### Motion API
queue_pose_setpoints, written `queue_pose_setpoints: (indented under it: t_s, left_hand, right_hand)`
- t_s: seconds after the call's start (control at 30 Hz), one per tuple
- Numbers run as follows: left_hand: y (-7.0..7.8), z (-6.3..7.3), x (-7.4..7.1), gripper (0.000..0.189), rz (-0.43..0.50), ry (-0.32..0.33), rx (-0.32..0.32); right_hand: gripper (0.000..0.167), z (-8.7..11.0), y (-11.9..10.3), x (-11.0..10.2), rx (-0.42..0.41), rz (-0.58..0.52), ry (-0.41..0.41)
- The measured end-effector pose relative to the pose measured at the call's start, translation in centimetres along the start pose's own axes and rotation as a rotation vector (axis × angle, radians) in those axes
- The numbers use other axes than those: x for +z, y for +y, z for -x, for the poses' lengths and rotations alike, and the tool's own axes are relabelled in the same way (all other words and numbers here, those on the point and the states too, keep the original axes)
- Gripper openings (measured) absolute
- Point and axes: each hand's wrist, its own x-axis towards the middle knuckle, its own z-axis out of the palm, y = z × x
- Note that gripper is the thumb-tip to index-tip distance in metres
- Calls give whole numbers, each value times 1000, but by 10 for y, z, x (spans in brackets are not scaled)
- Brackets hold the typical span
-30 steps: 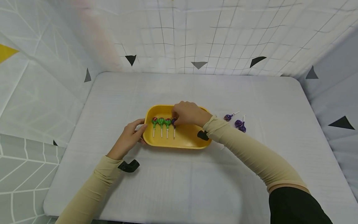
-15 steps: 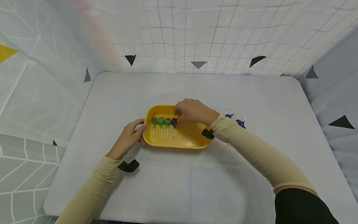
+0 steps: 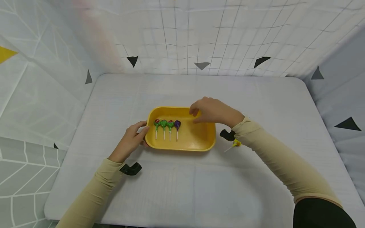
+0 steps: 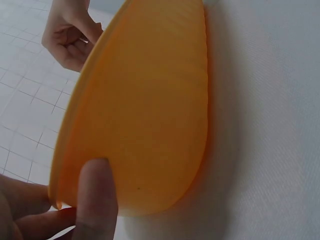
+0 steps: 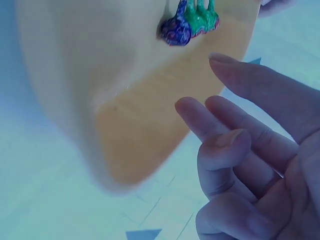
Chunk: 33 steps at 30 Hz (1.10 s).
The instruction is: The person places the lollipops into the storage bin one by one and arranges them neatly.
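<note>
Holding tray [image 3: 196, 139] — 4 lollipops [image 3: 163, 123] inside

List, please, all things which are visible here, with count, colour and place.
Tray: 1, yellow, on the table
Green lollipops: 3, green with some red, left part of tray
Purple lollipop: 1, purple, beside the green ones
Yellow lollipop: 1, yellow, right of tray, partly hidden
Table: 1, white, below everything
Walls: 3, whitish-grey, behind and both sides
Triangle marks: several, black, grey, yellow, on walls
Wrist devices: 2, black, at the wrists
Sleeves: 2, beige, on forearms
Left hand: 1, bare, holding tray's left end
Right hand: 1, bare, above tray's right end
</note>
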Motion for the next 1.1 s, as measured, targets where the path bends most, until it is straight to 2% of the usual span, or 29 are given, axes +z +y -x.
queue_pose_setpoints:
  t_s: [0.23, 0.5, 0.67, 0.8, 1.1]
  left_hand:
    - [-2, 0, 0, 47, -1, -2, 3]
    - [0, 1, 0, 48, -6, -1, -3]
    - [0, 1, 0, 48, -5, -2, -3]
    - [0, 1, 0, 48, -6, -2, -7]
    - [1, 1, 0, 48, -3, -2, -10]
  right_hand:
    - [37, 21, 21, -2, 22, 6, 30]
    - [32, 48, 48, -7, 51, -86, 63]
    - [33, 59, 64, -4, 56, -85, 61]
    - [32, 65, 76, 0, 78, -56, 57]
    - [30, 72, 95, 14, 186, 52, 41]
